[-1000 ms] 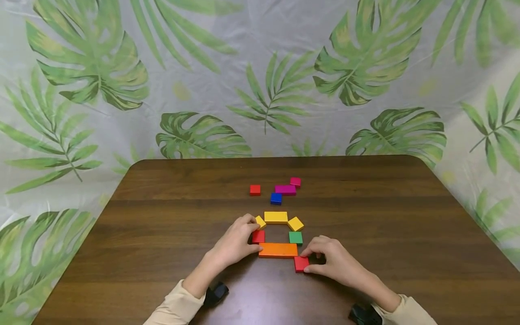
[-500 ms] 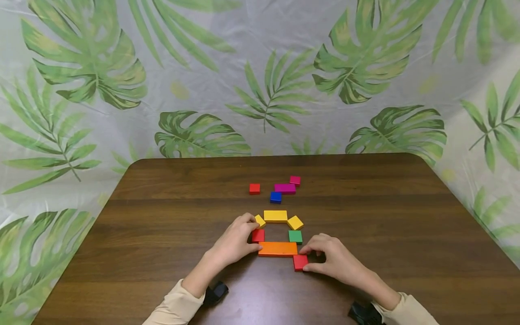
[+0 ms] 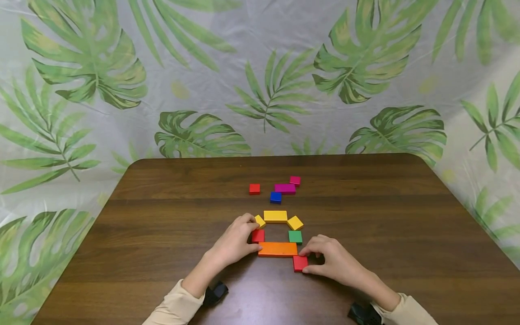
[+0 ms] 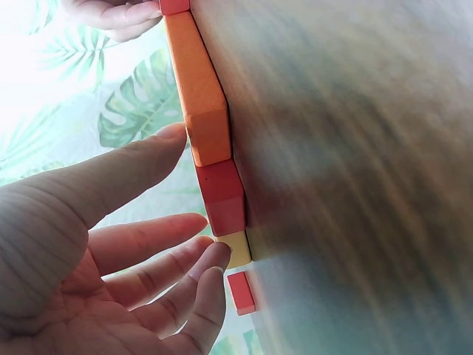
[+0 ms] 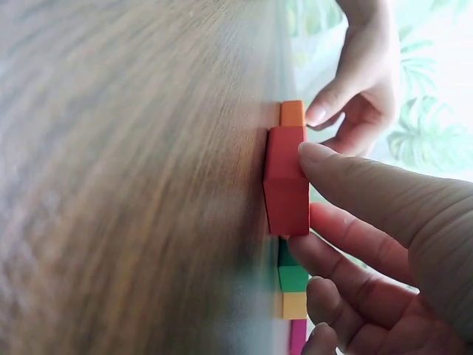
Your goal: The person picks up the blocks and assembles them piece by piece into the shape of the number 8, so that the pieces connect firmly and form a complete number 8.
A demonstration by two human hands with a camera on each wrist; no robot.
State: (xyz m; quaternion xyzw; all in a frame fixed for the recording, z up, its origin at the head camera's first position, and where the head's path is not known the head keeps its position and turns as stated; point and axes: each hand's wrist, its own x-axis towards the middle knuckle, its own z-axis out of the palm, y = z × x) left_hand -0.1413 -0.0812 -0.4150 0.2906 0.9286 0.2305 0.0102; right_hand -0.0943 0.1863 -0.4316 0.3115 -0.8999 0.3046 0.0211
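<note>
My right hand (image 3: 335, 261) pinches a red square block (image 3: 300, 263) between thumb and fingers at the lower right corner of a long orange block (image 3: 278, 249). In the right wrist view that red block (image 5: 287, 181) lies flat on the table. My left hand (image 3: 230, 240) rests at the left side of the arrangement. Its thumb touches the orange block's left end (image 4: 207, 122), and its loosely bent fingers are by another red block (image 3: 258, 235) and a tilted yellow block (image 3: 260, 221), partly hidden by the fingertips.
A long yellow block (image 3: 275, 216), a tilted yellow block (image 3: 295, 223) and a green block (image 3: 295, 237) complete the ring. Farther back lie red (image 3: 254, 189), blue (image 3: 276, 197), purple (image 3: 285, 189) and pink (image 3: 294, 181) blocks on the wooden table (image 3: 162, 189). A leaf-patterned cloth (image 3: 268, 104) hangs behind.
The red block under my right hand has barely shifted, if at all. The left hand stays put. The head view tilts very slightly.
</note>
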